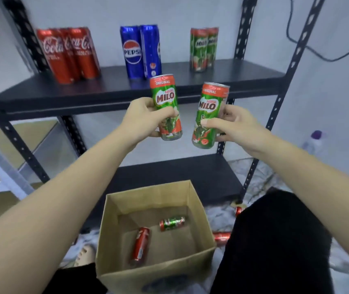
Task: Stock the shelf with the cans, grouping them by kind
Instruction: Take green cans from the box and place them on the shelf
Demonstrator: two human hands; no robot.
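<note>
My left hand (146, 118) grips a green Milo can (166, 100) upright, and my right hand (236, 124) grips a second Milo can (208, 111), slightly tilted. Both are held in front of the upper black shelf (105, 90). On that shelf stand three groups: red Coca-Cola cans (69, 54) at the left, two blue Pepsi cans (140, 52) in the middle, and Milo cans (204, 48) at the right. Below my arms sits an open cardboard box (199, 219) with a red Coca-Cola can (140, 245) and a Milo can (172, 223) lying inside.
A lower black shelf (180, 175) runs behind the box. Two red cans (222, 237) lie on the floor to the right of the box, partly hidden by my dark-clothed knee (275, 240). A bottle with a purple cap (315, 141) stands at the right. A black cable (309, 47) hangs on the wall.
</note>
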